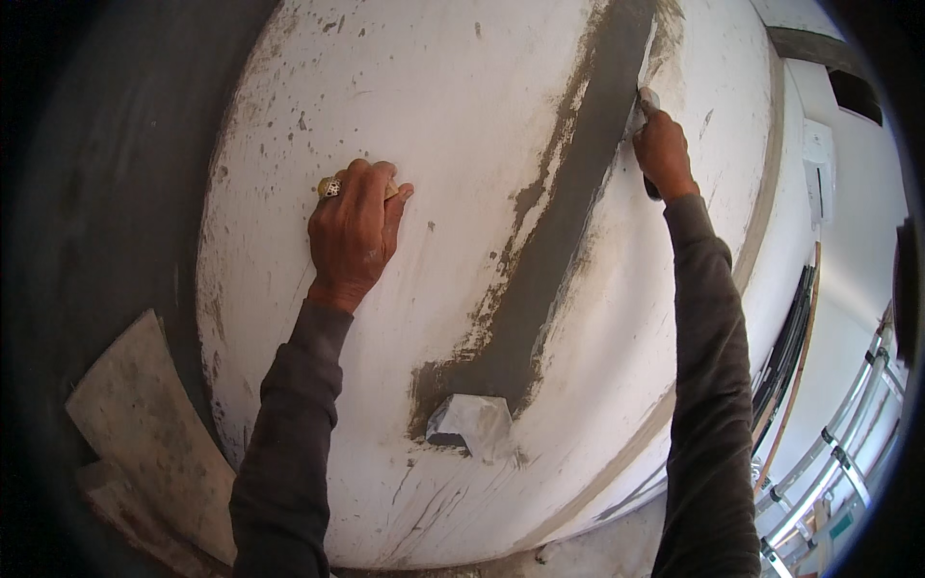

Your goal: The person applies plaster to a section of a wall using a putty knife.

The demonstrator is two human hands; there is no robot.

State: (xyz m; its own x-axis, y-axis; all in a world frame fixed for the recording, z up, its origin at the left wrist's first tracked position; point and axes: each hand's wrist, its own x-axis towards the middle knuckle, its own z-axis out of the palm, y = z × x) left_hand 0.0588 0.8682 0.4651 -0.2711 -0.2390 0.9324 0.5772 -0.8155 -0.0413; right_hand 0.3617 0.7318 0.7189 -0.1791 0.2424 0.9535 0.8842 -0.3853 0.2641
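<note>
Building interior under renovation, stained white wall (462, 125), grey plaster strip (570, 207), metal ladder (844, 457), rough board (149, 409)

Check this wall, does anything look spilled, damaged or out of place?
Yes. The white wall is smeared and speckled with grey, and the grey strip running down it has ragged edges, which looks messy. At the strip's lower end, a crumpled pale sheet, perhaps plastic, looks odd because it bunches up instead of lying flat.

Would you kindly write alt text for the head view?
A person's right hand holds a tool at the right edge of a grey strip on a white wall; the left hand holds a mostly hidden yellowish object. A pale sheet hangs at the strip's lower end.
</note>
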